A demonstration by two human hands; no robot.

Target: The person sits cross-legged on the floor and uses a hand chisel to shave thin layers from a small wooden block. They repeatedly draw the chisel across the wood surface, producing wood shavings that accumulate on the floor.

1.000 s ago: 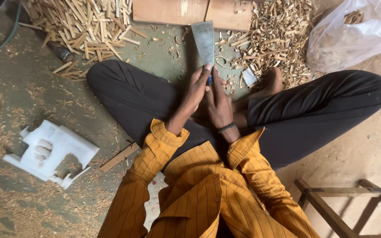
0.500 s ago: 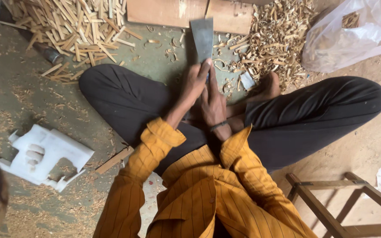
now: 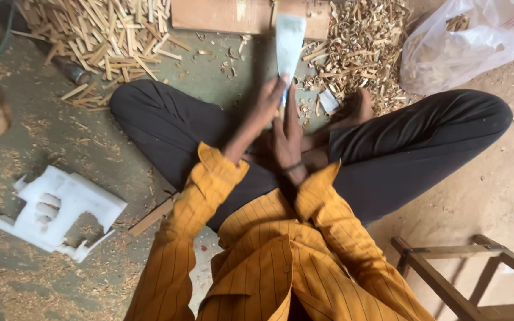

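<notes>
Sitting cross-legged on the dusty floor (image 3: pixel 43 137), held a broad flat metal blade (image 3: pixel 290 41) out over the crossed shins, with its far end against a wooden board (image 3: pixel 221 15). Gripped the blade's near end with the left hand (image 3: pixel 270 101), fingers closed around it, and pressed the right hand (image 3: pixel 287 134), banded at the wrist, just behind and touching the left, also closed, though could not tell exactly which part lay under it. Changed little against half a second and a full second earlier: kept the same two-handed clasp, nudged the blade slightly farther toward the board, and caught more light on its flat face. Judged from that as one steady hold carried on, not a release or a regrip. Left untouched the pile of split wood sticks (image 3: pixel 102 30) on the far left, the curled shavings (image 3: pixel 364 41) on the far right, the clear plastic bag (image 3: pixel 471 41), the white foam piece (image 3: pixel 60 211) and the wooden frame (image 3: pixel 459 279).
</notes>
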